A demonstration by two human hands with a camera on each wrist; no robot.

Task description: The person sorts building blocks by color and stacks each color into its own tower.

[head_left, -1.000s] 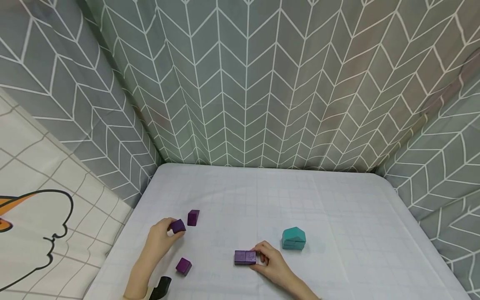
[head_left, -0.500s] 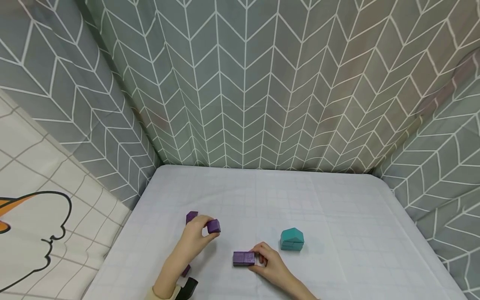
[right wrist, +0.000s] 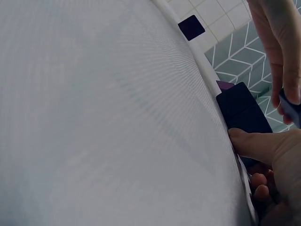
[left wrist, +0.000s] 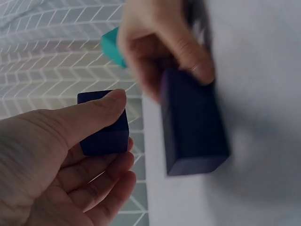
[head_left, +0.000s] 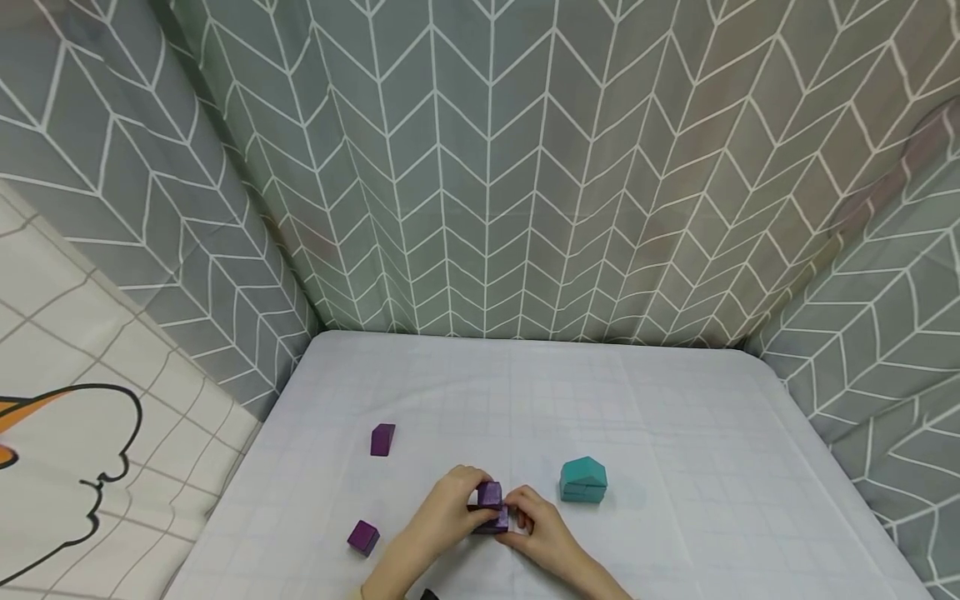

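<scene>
In the head view my left hand (head_left: pixel 448 510) pinches a small purple block (head_left: pixel 490 492) between thumb and fingers. It is held over two purple blocks (head_left: pixel 501 522) joined end to end on the table, partly hidden by that hand. Close on the right, my right hand (head_left: pixel 546 533) grips the end of this pair with thumb and fingers. The left wrist view shows the held block (left wrist: pixel 107 140) apart from the dark pair (left wrist: pixel 195 127). Seen from the right wrist, my thumb lies along the side of the pair (right wrist: pixel 245 110).
A teal house-shaped stack of blocks (head_left: pixel 583 481) stands right of my right hand. On the left lie two loose purple blocks, a slant-sided block (head_left: pixel 382 440) farther back and a cube (head_left: pixel 363 537) nearer. Patterned curtains (head_left: pixel 487 167) hang around the white table (head_left: pixel 660 417).
My left hand has carried its purple block rightward from beside the slant-sided block to over the pair. The right hand keeps its grip on the pair and has hardly moved.
</scene>
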